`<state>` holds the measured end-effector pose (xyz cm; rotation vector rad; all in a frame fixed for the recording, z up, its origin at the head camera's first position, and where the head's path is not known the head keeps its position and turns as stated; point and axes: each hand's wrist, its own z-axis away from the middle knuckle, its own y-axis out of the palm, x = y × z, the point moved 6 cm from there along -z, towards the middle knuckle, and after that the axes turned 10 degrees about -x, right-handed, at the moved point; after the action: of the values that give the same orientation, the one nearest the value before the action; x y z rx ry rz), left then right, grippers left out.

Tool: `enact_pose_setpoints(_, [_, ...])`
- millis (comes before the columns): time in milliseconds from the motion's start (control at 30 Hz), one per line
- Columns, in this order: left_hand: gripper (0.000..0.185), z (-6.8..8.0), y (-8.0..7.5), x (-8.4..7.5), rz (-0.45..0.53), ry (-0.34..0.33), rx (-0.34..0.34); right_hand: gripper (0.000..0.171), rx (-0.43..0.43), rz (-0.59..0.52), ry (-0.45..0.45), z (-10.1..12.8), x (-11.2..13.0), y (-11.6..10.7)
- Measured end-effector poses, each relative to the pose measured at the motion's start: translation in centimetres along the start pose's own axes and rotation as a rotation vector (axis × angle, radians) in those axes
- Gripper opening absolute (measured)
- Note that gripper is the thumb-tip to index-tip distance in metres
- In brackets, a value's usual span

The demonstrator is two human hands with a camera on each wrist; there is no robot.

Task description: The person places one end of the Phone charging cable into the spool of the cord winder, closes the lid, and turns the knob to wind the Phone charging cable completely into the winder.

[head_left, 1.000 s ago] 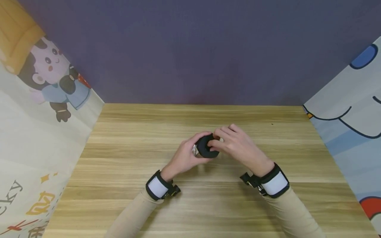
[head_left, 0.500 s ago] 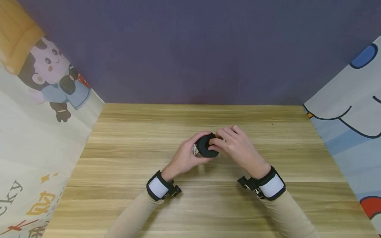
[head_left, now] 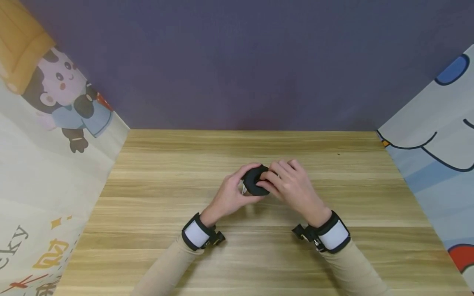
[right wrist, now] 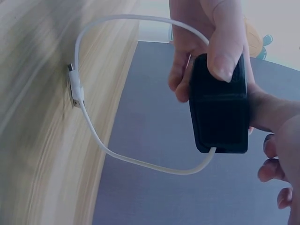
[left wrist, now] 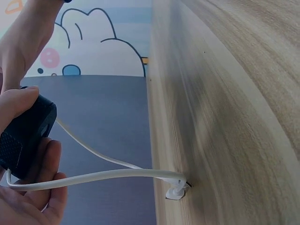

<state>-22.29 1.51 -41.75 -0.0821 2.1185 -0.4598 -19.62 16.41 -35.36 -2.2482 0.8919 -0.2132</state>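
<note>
Black box held between two hands.
Left hand and right hand both grip it; its white cord hangs to the wooden table.

- The right hand has slid left and nearer to the person, and now covers more of the black box.
- The right wrist band has moved left too.
- The shiny bit beside the left hand is now mostly hidden.
</note>
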Motion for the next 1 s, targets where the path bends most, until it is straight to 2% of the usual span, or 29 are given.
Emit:
enact_pose_setpoints(167, [0.076,0.04,-0.07,0.04,-0.009,-0.012,-0.007,0.042,-0.008,0.019,0.026,0.15,0.19,0.13])
enact_pose_setpoints(533, [0.077,0.1,-0.06,0.12,-0.01,-0.043,-0.017,0.043,-0.112,0.006,0.08,0.33,0.52,0.33])
enact_pose_setpoints(800, [0.076,0.1,-0.06,0.14,-0.017,-0.034,-0.04,0.033,-0.106,-0.009,0.165,0.45,0.5,0.59])
enact_pose_setpoints(1000, [0.076,0.11,-0.05,0.2,-0.023,-0.03,-0.054,0.031,-0.152,-0.037,0.226,0.49,0.59,0.7])
